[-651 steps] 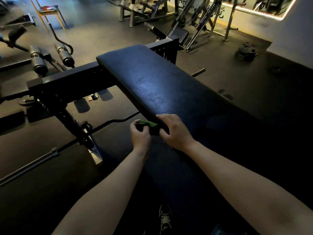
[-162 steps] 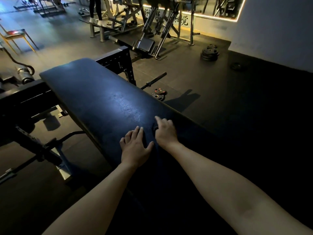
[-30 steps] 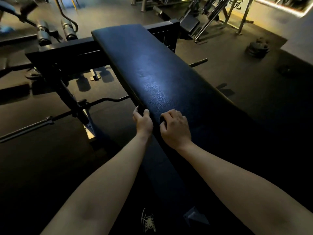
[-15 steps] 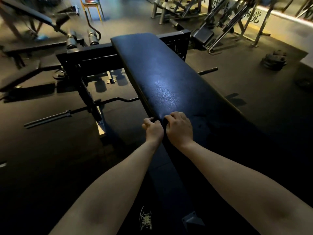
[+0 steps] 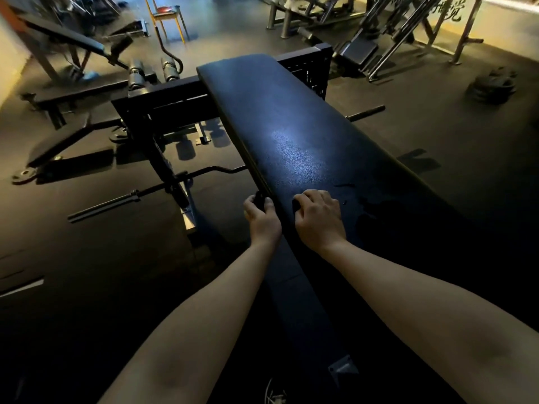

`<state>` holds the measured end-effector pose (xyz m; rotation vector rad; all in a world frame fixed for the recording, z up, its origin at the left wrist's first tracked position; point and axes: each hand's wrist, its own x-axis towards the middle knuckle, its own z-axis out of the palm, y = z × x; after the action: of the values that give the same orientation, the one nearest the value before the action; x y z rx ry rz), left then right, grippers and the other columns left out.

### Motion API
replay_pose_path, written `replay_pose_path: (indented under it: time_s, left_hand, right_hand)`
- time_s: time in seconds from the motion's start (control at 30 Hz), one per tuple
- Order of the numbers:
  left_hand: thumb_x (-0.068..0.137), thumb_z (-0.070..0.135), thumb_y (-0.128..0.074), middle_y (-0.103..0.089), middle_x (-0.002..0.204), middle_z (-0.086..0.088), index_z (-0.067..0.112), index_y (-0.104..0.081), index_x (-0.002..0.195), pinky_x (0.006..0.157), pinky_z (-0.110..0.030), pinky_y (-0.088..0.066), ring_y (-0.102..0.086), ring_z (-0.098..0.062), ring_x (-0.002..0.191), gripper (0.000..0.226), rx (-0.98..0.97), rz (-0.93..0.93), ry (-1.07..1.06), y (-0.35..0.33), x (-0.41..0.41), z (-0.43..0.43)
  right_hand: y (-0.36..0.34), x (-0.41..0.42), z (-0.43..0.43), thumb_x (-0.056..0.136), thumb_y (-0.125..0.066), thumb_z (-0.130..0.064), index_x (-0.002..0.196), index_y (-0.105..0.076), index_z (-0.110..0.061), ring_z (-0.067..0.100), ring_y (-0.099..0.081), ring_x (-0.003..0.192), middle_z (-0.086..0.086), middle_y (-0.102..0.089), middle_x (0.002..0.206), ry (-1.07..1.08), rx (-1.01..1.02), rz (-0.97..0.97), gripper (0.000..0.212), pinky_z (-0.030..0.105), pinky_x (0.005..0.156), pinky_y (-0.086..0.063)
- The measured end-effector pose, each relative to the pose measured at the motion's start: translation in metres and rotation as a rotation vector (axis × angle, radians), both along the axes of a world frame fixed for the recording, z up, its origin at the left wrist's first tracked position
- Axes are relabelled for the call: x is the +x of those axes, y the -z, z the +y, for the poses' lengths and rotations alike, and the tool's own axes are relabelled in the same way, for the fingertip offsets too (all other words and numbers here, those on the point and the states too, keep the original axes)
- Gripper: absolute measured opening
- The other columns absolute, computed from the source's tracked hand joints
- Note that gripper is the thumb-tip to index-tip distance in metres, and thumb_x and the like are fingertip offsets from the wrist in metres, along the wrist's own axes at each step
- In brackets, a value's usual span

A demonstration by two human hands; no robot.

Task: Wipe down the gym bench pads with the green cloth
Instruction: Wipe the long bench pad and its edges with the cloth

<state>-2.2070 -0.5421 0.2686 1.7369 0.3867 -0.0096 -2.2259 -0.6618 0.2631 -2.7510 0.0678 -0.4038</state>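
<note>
Two hands at the near left edge of one bench pad [image 5: 291,135]. Left hand [image 5: 262,220], fingers curled, grips a small dark wad [image 5: 259,199] against the pad's side — presumably the cloth, its colour unreadable in the dim light. Right hand [image 5: 318,220] rests knuckles-up on top, fingers bent under; what it holds, if anything, cannot be told. One barbell [image 5: 116,199] lies on the dark floor at 9 o'clock; one chair [image 5: 166,16] stands at 11 o'clock.

Long dark blue-black padded bench pad [image 5: 294,141], grained vinyl with a pale sheen mid-length, lying flat and running away from the viewer, cloth only a dark scrap [image 5: 258,198] at its left edge, colour unclear.
</note>
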Motion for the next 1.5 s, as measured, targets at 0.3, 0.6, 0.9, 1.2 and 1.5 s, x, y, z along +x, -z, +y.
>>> replay_pose_path:
  time_s: [0.3,0.6,0.9,1.2,1.5]
  left_hand:
    - [0.103,0.037,-0.046,-0.042,0.140,-0.019,0.012,-0.034,0.135,0.106,-0.037,-0.039,-0.051,-0.036,0.121,0.042,0.041,0.061,0.013,0.008,0.072,-0.017]
    - [0.104,0.032,-0.038,-0.044,0.139,-0.022,0.011,-0.036,0.133,0.100,-0.039,-0.036,-0.052,-0.043,0.120,0.036,0.194,0.154,0.043,0.001,0.039,-0.013]
    - [0.105,0.035,-0.035,-0.045,0.137,-0.023,0.013,-0.035,0.133,0.099,-0.043,-0.039,-0.051,-0.041,0.118,0.036,0.247,0.177,0.082,-0.002,-0.028,-0.023]
    - [0.104,0.036,-0.037,-0.053,0.121,-0.015,0.023,-0.037,0.114,0.091,-0.043,-0.045,-0.056,-0.035,0.105,0.016,0.218,0.063,0.148,0.020,-0.090,-0.015]
    - [0.104,0.037,-0.044,-0.049,0.135,-0.019,0.016,-0.038,0.131,0.107,-0.048,-0.041,-0.052,-0.037,0.120,0.034,-0.048,0.087,-0.107,0.004,0.016,-0.002]
  right_hand:
    - [0.002,0.004,0.002,0.081,-0.045,-0.030,0.106,-0.062,-0.028,0.022,-0.045,0.114,-0.006,-0.055,0.113,0.036,-0.018,0.006,0.030,0.040,0.093,-0.035]
    - [0.001,0.002,0.007,0.078,-0.043,-0.033,0.099,-0.060,-0.028,0.024,-0.048,0.112,-0.005,-0.057,0.110,0.064,-0.052,-0.007,0.028,0.042,0.090,-0.035]
    - [-0.005,-0.002,0.003,0.088,-0.051,-0.026,0.109,-0.066,-0.026,0.022,-0.047,0.119,-0.005,-0.060,0.120,0.012,0.008,0.051,0.026,0.039,0.093,-0.036]
    - [-0.001,-0.029,-0.018,0.084,-0.056,-0.012,0.120,-0.069,-0.017,0.025,-0.052,0.127,0.002,-0.064,0.131,-0.123,0.072,-0.002,0.039,0.038,0.108,-0.033]
    - [0.001,-0.020,-0.016,0.079,-0.044,-0.025,0.107,-0.066,-0.027,0.015,-0.049,0.121,-0.012,-0.062,0.119,-0.135,0.055,-0.024,0.035,0.037,0.094,-0.033]
